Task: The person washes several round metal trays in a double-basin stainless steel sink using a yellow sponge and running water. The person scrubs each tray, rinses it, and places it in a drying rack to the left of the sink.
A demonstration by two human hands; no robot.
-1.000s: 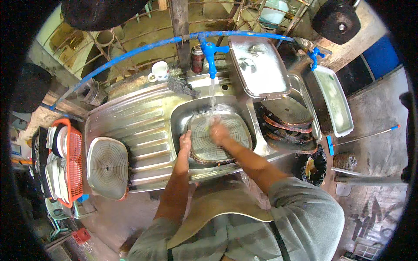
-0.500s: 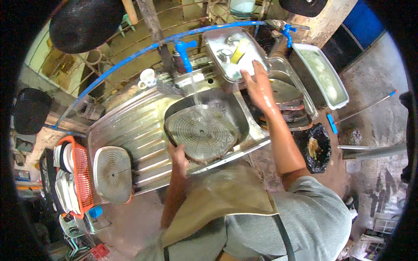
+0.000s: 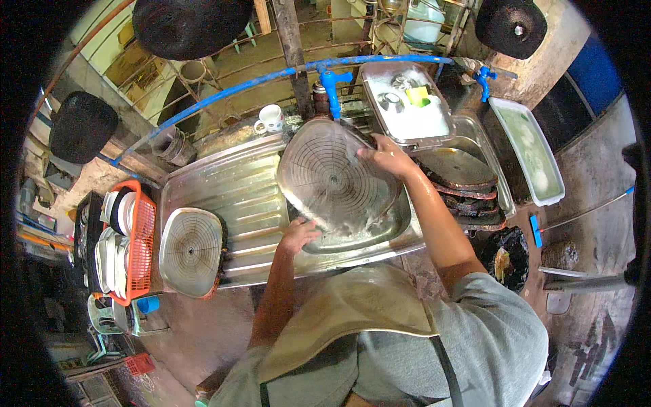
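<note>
A rounded-square metal griddle plate [image 3: 332, 180], with concentric rings and radial lines on its wet face, is tilted over the sink basin [image 3: 397, 234] under the blue tap [image 3: 332, 91]. At its near-left edge my left hand [image 3: 302, 235] is closed on the rim. My right hand [image 3: 390, 157] grips the far-right edge, thumb over the face. Behind the right hand sits a tray of suds [image 3: 441, 129] with a yellow-green sponge [image 3: 418, 96] and metal items in it. Several similar dark-edged plates [image 3: 464, 173] are stacked in the right-hand basin.
Another ringed plate [image 3: 191, 251] rests at the drainboard's left end, beside an orange basket [image 3: 141, 241] of white dishes. A mug [image 3: 270, 117] stands behind the ribbed drainboard [image 3: 237, 183]. At right are a long tub [image 3: 532, 152] of cloudy water and a black bag [image 3: 505, 258].
My right hand has come from the suds tray to the plate's far edge. The plate is raised and tilted under the tap. The sponge lies differently in the suds. The view has shifted.
</note>
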